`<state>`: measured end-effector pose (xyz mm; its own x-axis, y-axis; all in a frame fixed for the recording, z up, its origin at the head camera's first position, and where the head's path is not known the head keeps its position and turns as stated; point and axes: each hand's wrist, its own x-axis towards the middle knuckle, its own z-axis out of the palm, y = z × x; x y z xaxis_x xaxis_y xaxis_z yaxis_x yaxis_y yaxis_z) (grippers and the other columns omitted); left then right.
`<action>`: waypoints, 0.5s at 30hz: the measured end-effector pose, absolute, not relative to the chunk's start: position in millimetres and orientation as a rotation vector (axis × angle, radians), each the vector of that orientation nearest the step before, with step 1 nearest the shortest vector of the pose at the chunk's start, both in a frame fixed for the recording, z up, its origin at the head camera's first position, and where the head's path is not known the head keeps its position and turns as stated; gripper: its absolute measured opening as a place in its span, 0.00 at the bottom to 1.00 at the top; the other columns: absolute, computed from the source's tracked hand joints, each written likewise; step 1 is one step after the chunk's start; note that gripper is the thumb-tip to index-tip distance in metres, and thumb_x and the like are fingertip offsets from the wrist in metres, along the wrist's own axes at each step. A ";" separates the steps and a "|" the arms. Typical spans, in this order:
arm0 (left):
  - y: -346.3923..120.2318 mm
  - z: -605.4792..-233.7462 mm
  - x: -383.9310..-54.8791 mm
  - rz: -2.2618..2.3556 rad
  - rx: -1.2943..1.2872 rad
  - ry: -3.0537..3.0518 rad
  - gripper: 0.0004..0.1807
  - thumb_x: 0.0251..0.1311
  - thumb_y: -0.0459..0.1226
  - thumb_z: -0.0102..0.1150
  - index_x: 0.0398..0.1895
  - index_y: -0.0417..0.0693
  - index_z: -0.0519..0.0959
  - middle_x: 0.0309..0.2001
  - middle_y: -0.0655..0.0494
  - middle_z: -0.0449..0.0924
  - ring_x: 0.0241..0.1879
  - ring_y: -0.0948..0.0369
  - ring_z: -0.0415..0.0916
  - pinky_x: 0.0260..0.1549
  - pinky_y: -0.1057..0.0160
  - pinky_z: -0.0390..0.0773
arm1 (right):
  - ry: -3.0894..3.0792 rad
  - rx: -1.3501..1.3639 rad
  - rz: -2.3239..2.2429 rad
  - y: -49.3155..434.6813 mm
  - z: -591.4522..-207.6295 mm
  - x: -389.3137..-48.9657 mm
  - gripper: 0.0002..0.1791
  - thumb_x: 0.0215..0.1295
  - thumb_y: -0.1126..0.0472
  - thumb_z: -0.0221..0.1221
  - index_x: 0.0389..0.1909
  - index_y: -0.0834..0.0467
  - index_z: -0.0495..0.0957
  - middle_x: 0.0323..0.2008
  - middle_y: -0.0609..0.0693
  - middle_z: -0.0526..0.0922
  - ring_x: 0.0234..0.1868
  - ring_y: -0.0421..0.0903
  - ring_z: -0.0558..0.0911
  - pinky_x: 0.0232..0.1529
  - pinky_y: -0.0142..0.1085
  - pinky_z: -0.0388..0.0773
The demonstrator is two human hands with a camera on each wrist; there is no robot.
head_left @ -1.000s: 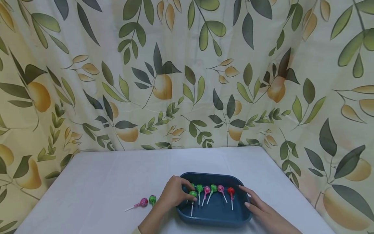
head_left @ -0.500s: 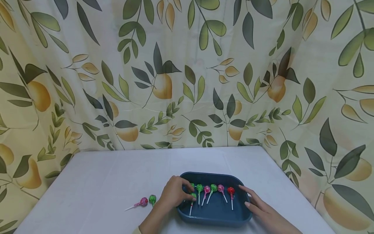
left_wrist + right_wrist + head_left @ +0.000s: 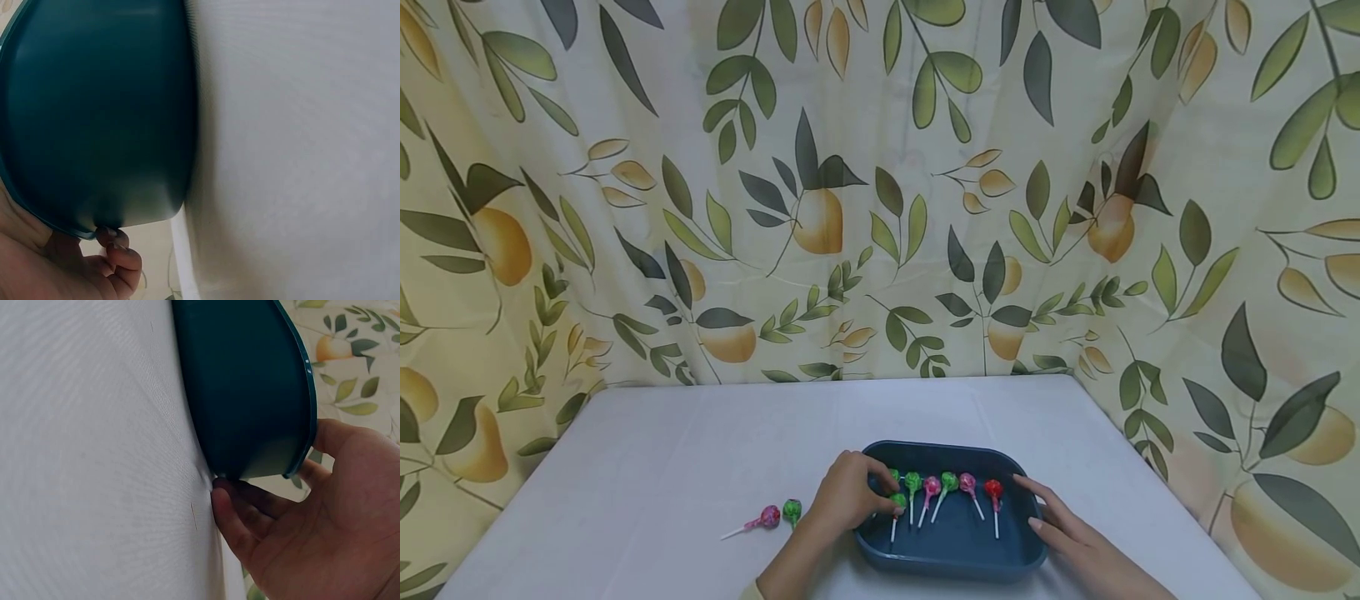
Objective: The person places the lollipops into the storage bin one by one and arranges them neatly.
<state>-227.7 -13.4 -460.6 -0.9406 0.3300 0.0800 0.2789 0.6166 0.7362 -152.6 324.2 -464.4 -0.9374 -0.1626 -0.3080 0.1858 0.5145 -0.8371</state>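
In the head view, my left hand (image 3: pixel 844 492) reaches over the left rim of a dark blue tray (image 3: pixel 951 568). Its thumb and index finger pinch a green-wrapped lollipop (image 3: pixel 898 501), whose white stick points down toward the near side. Several lollipops lie in a row inside, among them a pink one (image 3: pixel 932 486) and a red one (image 3: pixel 993 489). Another green lollipop at the row's left end is partly hidden by my fingers. My right hand (image 3: pixel 1071 533) touches the tray's right end with extended fingers; the right wrist view shows fingertips against the outer wall (image 3: pixel 250 394).
On the white table (image 3: pixel 700 467), left of the tray, lie a pink lollipop (image 3: pixel 767 517) and a green lollipop (image 3: pixel 792 510); my left forearm covers part of the green one. A curtain (image 3: pixel 880 208) with leaves and fruit hangs behind the table.
The pinched green lollipop shifts slightly, its stick swinging left and then back more upright. My left fingers move little; my right hand and the tray stay in place.
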 end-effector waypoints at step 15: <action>-17.7 -455.9 -227.8 1.340 0.569 2.693 0.12 0.41 0.37 0.86 0.30 0.54 0.92 0.33 0.67 0.86 0.57 0.48 0.78 0.62 0.37 0.68 | 2.433 0.030 -1.379 322.4 -463.6 -152.7 0.38 0.80 0.40 0.49 0.83 0.48 0.48 0.81 0.67 0.43 0.75 0.77 0.48 0.60 0.78 0.55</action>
<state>-227.8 -17.7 -455.9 -0.9277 0.3618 0.0920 0.2916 0.5484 0.7837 -152.7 322.4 -463.6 -0.9408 -0.1489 -0.3044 0.1847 0.5276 -0.8291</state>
